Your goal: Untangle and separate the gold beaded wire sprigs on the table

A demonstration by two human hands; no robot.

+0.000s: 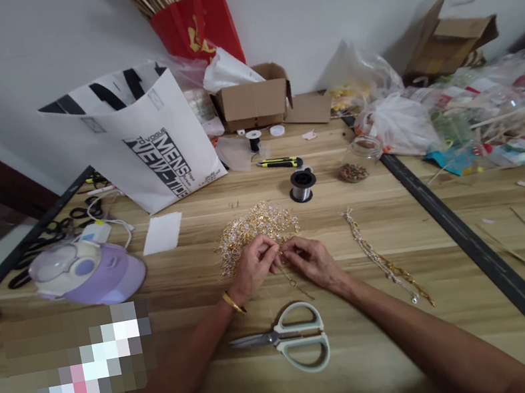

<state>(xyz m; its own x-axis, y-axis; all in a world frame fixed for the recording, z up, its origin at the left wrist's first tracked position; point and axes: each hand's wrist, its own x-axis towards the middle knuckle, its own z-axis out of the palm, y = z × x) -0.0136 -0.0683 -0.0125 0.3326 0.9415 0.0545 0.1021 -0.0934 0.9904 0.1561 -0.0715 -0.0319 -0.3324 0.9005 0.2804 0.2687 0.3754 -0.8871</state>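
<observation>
Above the near edge of the bead heap, the left grip and right grip meet, thumb and fingertips pinched together on each side, apparently clamped on the upper end of a short gold chain. The exact link between the fingertips is too small to make out. From there the chain slants down toward the desk, its loose end lying toward the person. Such fine work probably goes best with one grip steady and the other making small turns, both wrists low, and no pull on the loose length. Just beyond the knuckles spreads the pile of clear and gold beads; keeping the fingers lifted a little would avoid scattering it. Nearer the person lie scissors, blades pointing left, so the forearms are better kept clear of the tips. Right of the right grip, linked strands lie lengthwise, apart from the pile. Farther back stand a wire spool and, beyond it, a yellow-and-black cutter.
</observation>
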